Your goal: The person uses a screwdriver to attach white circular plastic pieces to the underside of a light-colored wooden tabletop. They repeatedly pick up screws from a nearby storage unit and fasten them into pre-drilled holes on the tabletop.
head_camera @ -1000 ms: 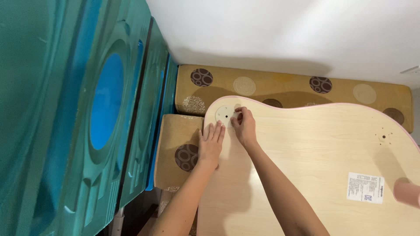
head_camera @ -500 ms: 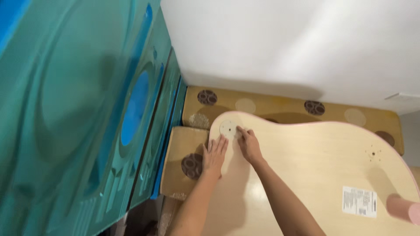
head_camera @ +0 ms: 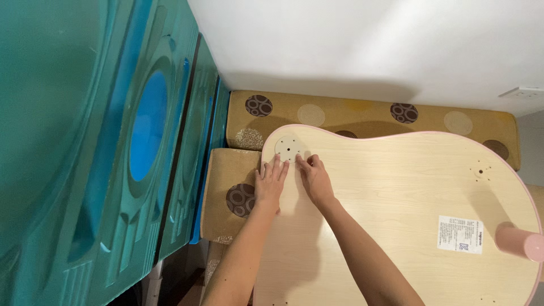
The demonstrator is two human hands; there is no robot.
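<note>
A curved light-wood tabletop (head_camera: 396, 209) with a pink edge lies upside down. Near its far left corner is a round pale mounting disc (head_camera: 288, 148) with small holes. My left hand (head_camera: 270, 182) rests flat on the board's left edge just below the disc, fingers spread. My right hand (head_camera: 313, 177) lies beside it, its fingertips pinched close together just right of the disc; whether they hold something small is too small to tell. A pink cylindrical leg (head_camera: 520, 240) stands attached at the right edge.
Mustard cushions with brown and cream circles (head_camera: 362, 116) lie under and behind the board. Tall teal and blue plastic panels (head_camera: 113, 147) stand along the left. A white wall (head_camera: 368, 45) is behind. A white label (head_camera: 460, 234) is stuck on the board.
The view has shifted, so the board sits lower in the frame. Both hands have slid slightly back from the disc toward me.
</note>
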